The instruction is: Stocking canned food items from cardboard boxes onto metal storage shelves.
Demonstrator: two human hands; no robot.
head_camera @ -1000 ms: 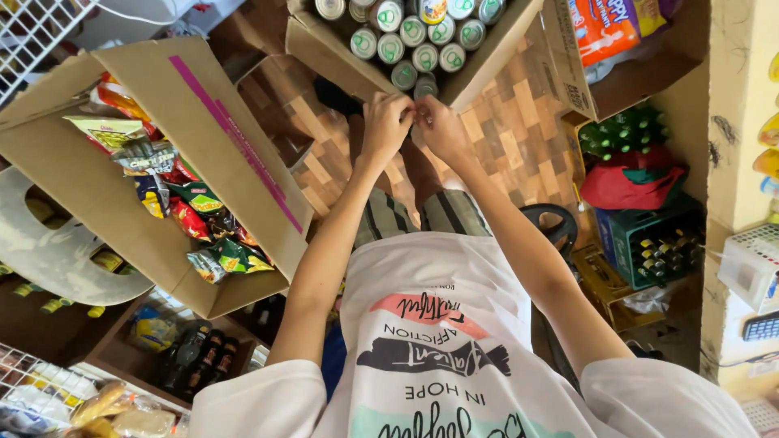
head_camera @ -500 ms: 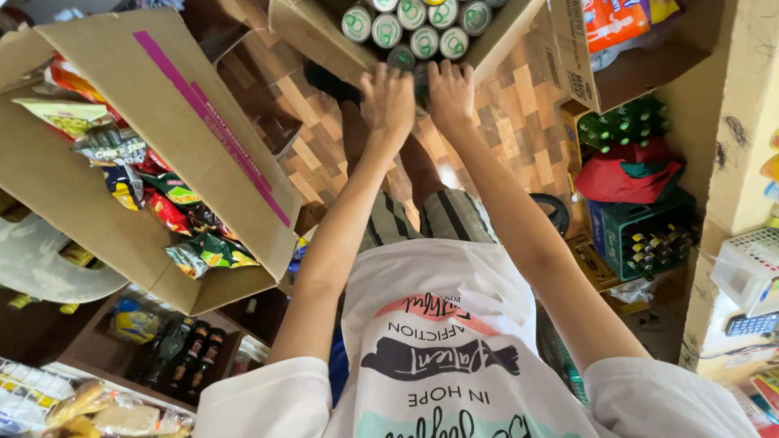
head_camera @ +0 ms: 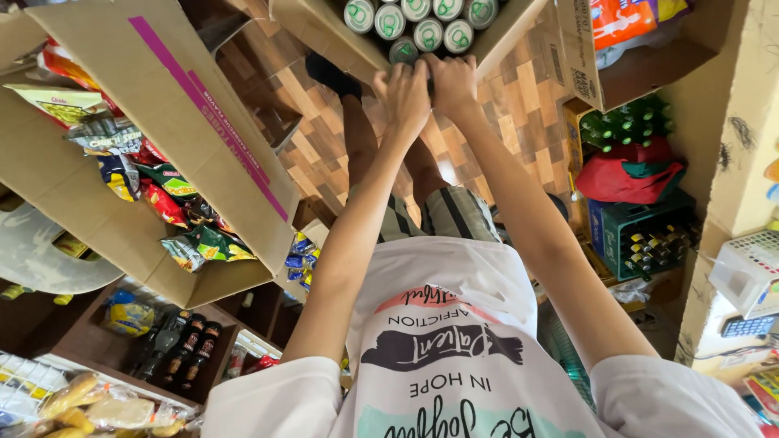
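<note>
- A cardboard box of cans (head_camera: 324, 28) sat at the top of the view, on the wood-patterned floor (head_camera: 527, 97), its open top showing rows of round green-and-white can lids (head_camera: 410, 20)
- The left hand (head_camera: 403, 93) and right hand (head_camera: 453, 81) were stretched out side by side, touching each other, at the near edge of that box
- Both sets of fingers were curled around a can (head_camera: 403, 50) at the box's near corner; the left hand's fingers (head_camera: 398, 75) closed beneath its lid, while how tightly the right hand's fingers held could not be told
- Both bare arms reached forward from a white printed T-shirt (head_camera: 454, 349), above striped shorts (head_camera: 442, 215)
- To the left, a large open cardboard box (head_camera: 203, 105) with a pink tape strip held colourful snack packets (head_camera: 154, 191)
- Below it, dark bottles (head_camera: 182, 349) stood on a wooden shelf, near bagged bread (head_camera: 89, 401)
- To the right, a green crate of bottles (head_camera: 641, 239) sat under a red bundle of cloth (head_camera: 625, 178), with green bottles (head_camera: 629, 126) above
</note>
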